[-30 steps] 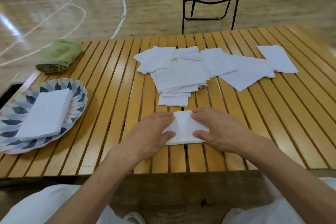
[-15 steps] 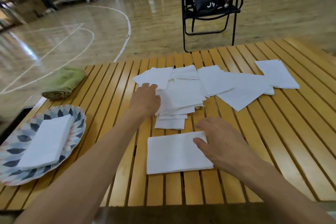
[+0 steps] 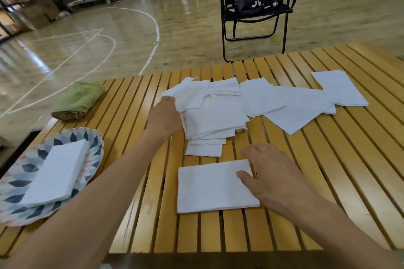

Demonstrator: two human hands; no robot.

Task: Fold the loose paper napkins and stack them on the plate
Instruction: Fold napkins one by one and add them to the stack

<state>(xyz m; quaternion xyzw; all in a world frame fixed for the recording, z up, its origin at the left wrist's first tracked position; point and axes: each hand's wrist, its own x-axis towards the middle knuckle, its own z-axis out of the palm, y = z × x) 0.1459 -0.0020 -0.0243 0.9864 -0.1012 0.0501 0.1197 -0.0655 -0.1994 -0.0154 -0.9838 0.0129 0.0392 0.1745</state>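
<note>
Two hands work over a slatted wooden table (image 3: 328, 170). One folded napkin (image 3: 209, 185) lies flat near the table's near edge, a rectangle with its long axis running left to right across the slats. The right hand (image 3: 275, 172) rests on its right end, fingers spread and fairly straight, thumb lying on the paper, palm down; the napkin extends leftward from under that hand. The left hand (image 3: 165, 119) reaches farther out to the loose napkin pile (image 3: 216, 116) at the table's middle, its fingers curled around the left edge of a top napkin (image 3: 188, 96), which is lifted and crumpled at that corner. The pile spreads rightward in overlapping sheets toward the far right. On the near left sits a patterned plate (image 3: 13, 183) carrying a stack of folded napkins (image 3: 56, 170), long axis slanting from near left to far right. Beyond the plate lies a rolled green towel (image 3: 78, 100).
</note>
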